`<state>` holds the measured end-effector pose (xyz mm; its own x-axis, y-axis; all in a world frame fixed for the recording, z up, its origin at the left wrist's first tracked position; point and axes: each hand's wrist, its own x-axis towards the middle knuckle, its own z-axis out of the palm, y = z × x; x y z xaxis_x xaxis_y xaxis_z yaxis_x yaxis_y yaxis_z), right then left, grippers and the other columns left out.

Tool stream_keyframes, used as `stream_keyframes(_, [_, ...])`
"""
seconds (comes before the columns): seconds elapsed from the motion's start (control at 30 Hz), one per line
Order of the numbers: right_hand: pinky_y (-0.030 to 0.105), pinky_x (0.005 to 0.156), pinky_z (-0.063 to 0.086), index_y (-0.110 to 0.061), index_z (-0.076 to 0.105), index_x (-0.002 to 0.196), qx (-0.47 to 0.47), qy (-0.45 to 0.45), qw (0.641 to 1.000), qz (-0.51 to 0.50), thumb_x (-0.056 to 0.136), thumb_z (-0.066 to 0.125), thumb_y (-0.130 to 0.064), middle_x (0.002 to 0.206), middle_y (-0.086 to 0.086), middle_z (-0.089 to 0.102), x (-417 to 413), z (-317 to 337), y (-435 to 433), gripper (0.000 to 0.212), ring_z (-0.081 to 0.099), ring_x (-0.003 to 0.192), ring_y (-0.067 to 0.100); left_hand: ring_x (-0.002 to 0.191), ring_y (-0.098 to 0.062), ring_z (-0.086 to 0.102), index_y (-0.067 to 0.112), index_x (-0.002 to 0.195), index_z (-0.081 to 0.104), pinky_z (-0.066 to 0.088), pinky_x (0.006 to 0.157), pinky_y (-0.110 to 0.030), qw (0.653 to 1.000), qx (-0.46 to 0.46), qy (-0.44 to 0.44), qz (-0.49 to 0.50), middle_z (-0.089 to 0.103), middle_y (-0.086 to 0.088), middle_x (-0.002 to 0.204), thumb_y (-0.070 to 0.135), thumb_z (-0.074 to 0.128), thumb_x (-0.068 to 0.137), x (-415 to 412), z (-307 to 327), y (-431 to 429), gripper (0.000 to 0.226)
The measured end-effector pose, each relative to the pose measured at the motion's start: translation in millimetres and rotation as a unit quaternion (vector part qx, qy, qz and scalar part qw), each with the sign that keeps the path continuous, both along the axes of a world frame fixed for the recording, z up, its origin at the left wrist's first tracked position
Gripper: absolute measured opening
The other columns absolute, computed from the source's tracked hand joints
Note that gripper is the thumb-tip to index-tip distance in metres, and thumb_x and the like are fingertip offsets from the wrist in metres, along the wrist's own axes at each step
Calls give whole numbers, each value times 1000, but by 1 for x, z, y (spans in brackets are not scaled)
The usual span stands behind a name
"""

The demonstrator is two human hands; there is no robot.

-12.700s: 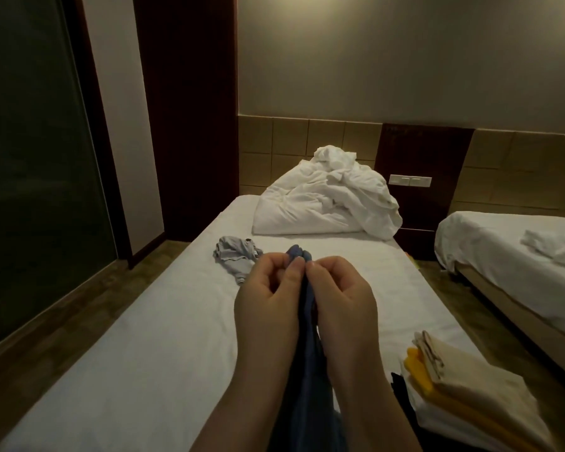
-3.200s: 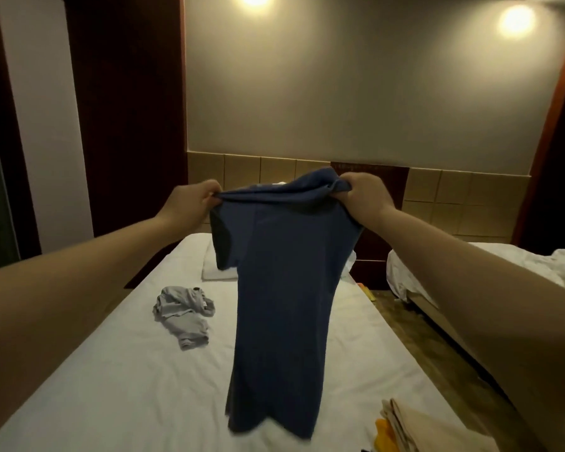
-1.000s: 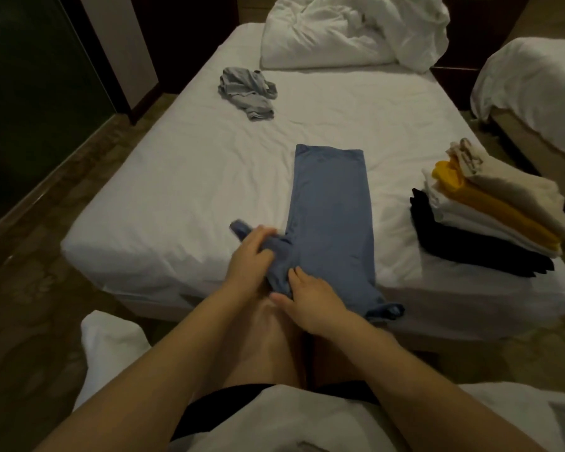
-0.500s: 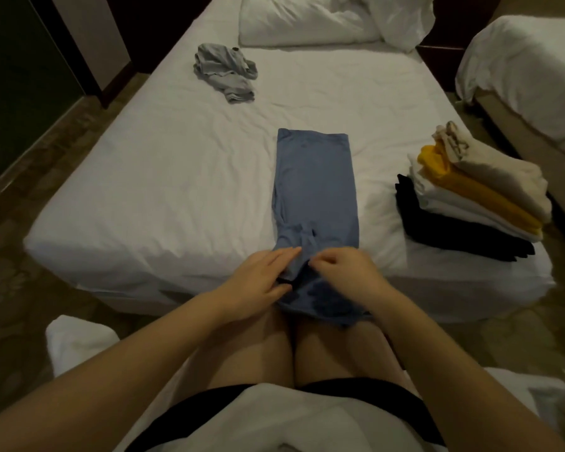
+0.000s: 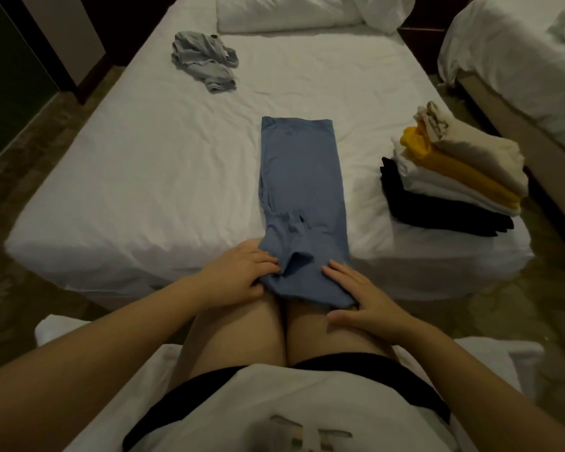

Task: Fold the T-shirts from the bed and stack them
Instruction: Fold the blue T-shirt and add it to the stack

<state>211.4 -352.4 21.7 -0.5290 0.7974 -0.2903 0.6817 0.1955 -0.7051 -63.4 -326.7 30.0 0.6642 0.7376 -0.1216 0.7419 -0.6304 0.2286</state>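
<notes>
A blue T-shirt (image 5: 302, 187), folded into a long narrow strip, lies on the white bed (image 5: 150, 177) and hangs over its near edge onto my knees. My left hand (image 5: 238, 275) holds the shirt's near left edge, fingers curled onto the cloth. My right hand (image 5: 361, 296) lies flat with straight fingers on the shirt's near right corner. A stack of folded T-shirts (image 5: 450, 177), black, white, yellow and beige, sits at the bed's right corner. A crumpled grey T-shirt (image 5: 206, 62) lies at the far left of the bed.
White pillows and a bunched duvet (image 5: 307, 11) lie at the head of the bed. A second bed (image 5: 519, 60) stands to the right across a narrow floor gap. I sit on a white seat (image 5: 56, 331) facing the bed's foot.
The sleeve that stuck out on the left is now folded in over the strip. My right hand has slid from the middle to the shirt's right corner and flattened.
</notes>
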Motion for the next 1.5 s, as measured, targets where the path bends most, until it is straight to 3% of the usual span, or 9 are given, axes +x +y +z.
stream_keyframes(0.23, [11,100,27,-33,60,116,33,46,994,-90,82,70,-18,134,-12,47,1,-2,11,38,42,128,10,77,-26,60,13,75,60,35,79,-29,1000,-7,14,-2,63,-4,78,34,43,73,8,-8,6,27])
stream_keyframes(0.37, [22,89,45,-7,70,106,96,30,986,-135,86,66,-14,109,6,69,6,5,17,22,62,100,18,93,-24,55,9,98,64,36,83,-29,997,-48,-54,19,63,-9,96,44,31,69,0,6,3,57])
stream_keyframes(0.53, [12,53,38,-33,53,66,69,42,987,-136,90,60,-12,51,-28,56,0,38,56,33,54,56,-8,71,-17,55,5,89,56,42,68,-28,971,-131,-157,121,61,-6,79,44,36,72,-1,24,23,47])
stream_keyframes(0.67, [30,66,44,0,65,83,14,44,990,-136,89,60,-11,71,7,63,-1,56,121,14,56,69,16,71,-13,50,14,82,54,37,68,-24,934,-257,-175,176,55,-1,77,19,50,92,-1,37,73,12])
stream_keyframes(0.9, [31,66,44,4,65,88,-18,4,989,-148,88,61,-17,82,20,61,-12,59,270,21,56,77,25,99,-23,65,9,110,64,54,84,-32,726,-543,-310,286,69,-10,109,30,72,62,-12,47,214,53])
stream_keyframes(1.07, [35,69,45,-4,68,85,20,-14,970,-241,85,65,-25,87,22,65,-36,34,407,21,58,79,30,63,-19,69,7,93,66,53,50,-25,607,-489,-442,444,72,-8,75,14,62,81,-6,24,343,14])
stream_keyframes(1.27, [26,66,37,-11,67,82,-15,-91,974,-205,84,66,-25,81,10,61,-58,-34,494,14,54,74,20,84,-30,63,0,114,62,51,72,-36,524,-496,-446,530,71,-15,85,22,61,85,-13,-40,411,37])
stream_keyframes(1.4, [35,75,50,-8,71,87,-70,22,963,-260,78,73,-26,85,10,68,-46,-62,497,21,62,81,23,109,-36,60,4,115,65,50,90,-46,361,-546,-604,454,64,-21,116,50,58,78,-13,-61,393,60])
stream_keyframes(1.5, [31,75,50,-14,65,101,-139,149,930,-307,78,75,-24,89,-1,65,-38,-59,491,27,62,83,16,107,-37,61,6,113,68,53,84,-49,336,-552,-643,411,64,-19,118,56,73,60,-11,-63,367,72])
